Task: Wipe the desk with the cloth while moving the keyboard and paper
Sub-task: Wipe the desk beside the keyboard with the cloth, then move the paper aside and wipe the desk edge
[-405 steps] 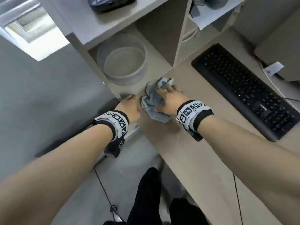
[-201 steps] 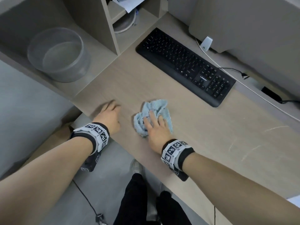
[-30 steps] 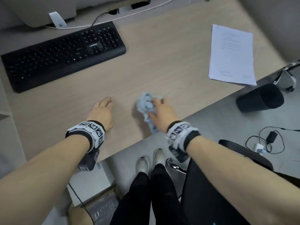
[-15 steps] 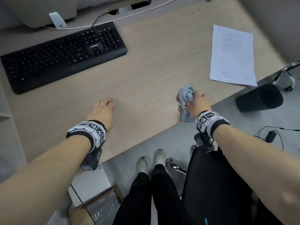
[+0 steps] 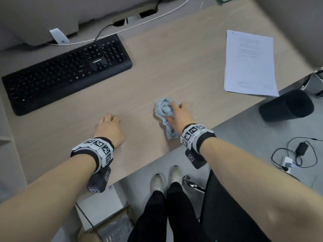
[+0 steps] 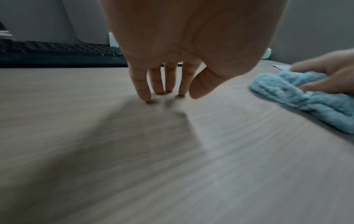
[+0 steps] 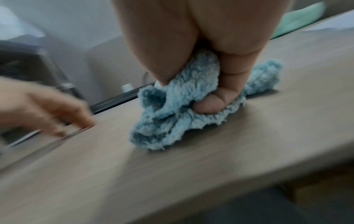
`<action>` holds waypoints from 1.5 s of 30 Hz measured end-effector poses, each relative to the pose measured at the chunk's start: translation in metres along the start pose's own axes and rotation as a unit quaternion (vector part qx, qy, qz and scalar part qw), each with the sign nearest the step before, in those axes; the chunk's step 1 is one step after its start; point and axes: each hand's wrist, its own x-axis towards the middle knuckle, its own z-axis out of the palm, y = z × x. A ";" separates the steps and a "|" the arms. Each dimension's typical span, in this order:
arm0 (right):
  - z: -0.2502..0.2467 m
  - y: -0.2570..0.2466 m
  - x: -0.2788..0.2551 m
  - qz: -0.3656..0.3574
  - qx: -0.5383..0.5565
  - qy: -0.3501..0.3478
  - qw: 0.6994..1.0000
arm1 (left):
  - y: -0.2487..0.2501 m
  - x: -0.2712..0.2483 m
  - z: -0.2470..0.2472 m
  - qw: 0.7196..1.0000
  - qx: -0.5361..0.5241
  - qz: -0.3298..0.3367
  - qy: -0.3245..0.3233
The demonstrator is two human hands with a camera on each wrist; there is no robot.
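My right hand (image 5: 176, 116) clutches the bunched cloth (image 5: 163, 109) on the worktop (image 5: 157, 79) mid-frame; left hand (image 5: 109, 130) rests relaxed, fingertips down. Keyboard (image 5: 66, 72) upper left and paper (image 5: 250, 63) upper right look unmoved.

We see a fluffy light-blue terry cloth (image 5: 164, 109) bunched into a crumpled wad on the pale wood-grain desk (image 5: 174, 70), near its front edge, one loose end trailing toward that edge. A flat black full-size keyboard (image 5: 66, 72) lies angled at the desk's back left, well apart from the cloth. A white printed sheet of paper (image 5: 250, 63) lies flat at the right, near the desk's corner.
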 end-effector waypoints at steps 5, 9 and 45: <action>-0.071 0.101 0.001 0.151 0.011 0.090 0.984 | 0.020 0.017 -0.007 0.998 -0.043 -0.050 0.018; -0.093 0.132 -0.012 0.208 0.001 0.093 0.974 | 0.047 0.028 -0.013 0.998 -0.042 -0.007 0.039; -0.295 0.267 0.069 0.280 0.513 0.076 0.808 | 0.426 0.183 -0.042 0.856 -0.458 -0.123 -0.206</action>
